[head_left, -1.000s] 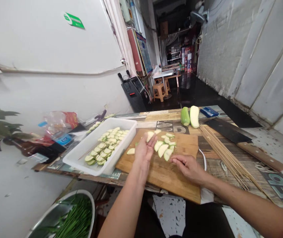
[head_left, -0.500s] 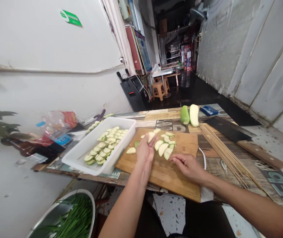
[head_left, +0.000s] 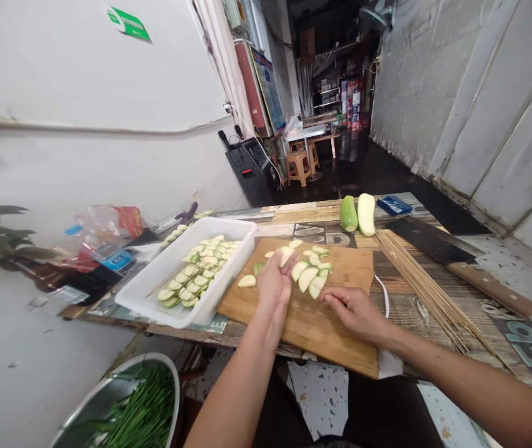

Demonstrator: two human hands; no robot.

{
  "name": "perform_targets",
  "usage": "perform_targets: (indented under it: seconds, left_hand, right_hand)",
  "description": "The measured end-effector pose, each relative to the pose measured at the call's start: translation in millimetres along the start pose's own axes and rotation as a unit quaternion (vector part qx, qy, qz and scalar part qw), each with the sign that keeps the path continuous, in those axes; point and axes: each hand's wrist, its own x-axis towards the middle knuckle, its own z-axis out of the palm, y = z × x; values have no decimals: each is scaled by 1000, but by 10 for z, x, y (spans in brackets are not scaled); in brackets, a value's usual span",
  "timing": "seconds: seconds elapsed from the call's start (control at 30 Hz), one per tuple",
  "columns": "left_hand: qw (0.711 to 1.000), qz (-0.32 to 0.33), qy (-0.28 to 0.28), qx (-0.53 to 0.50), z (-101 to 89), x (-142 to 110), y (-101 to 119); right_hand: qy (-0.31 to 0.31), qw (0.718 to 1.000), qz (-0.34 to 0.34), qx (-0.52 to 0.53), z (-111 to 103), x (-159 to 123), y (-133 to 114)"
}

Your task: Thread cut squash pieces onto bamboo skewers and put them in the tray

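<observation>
My left hand (head_left: 274, 283) rests over the wooden cutting board (head_left: 335, 339), its fingers closed around a pale zucchini slice (head_left: 287, 254) at the fingertips. A small heap of cut zucchini slices (head_left: 311, 274) lies just right of it. On the board's right side my right hand (head_left: 355, 311) is curled, with thumb and fingers pinched next to the nearest slice; I cannot make out what they hold. One loose slice (head_left: 246, 281) lies near the board's left edge.
A white tray (head_left: 151, 297) with skewered zucchini slices (head_left: 200, 269) adjoins the board's left side. Bamboo skewers (head_left: 422, 283), a cleaver (head_left: 438, 244) and two zucchini halves (head_left: 357, 214) lie to the right and behind. A metal bowl of green chives (head_left: 126, 407) stands below the table.
My left hand has drawn slightly toward me with the slice still in its fingertips. The right hand has hardly moved.
</observation>
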Motion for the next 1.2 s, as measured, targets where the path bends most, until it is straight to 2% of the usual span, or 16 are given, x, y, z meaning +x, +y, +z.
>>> perform_targets:
  seconds: [0.63, 1.2]
  left_hand:
    - [1000, 1, 6, -3, 29, -36, -17]
    - [999, -31, -24, 13, 52, -94, -106]
  right_hand:
    - [9, 1000, 6, 2, 0, 2, -12]
    - [8, 1000, 21, 21, -19, 22, -31]
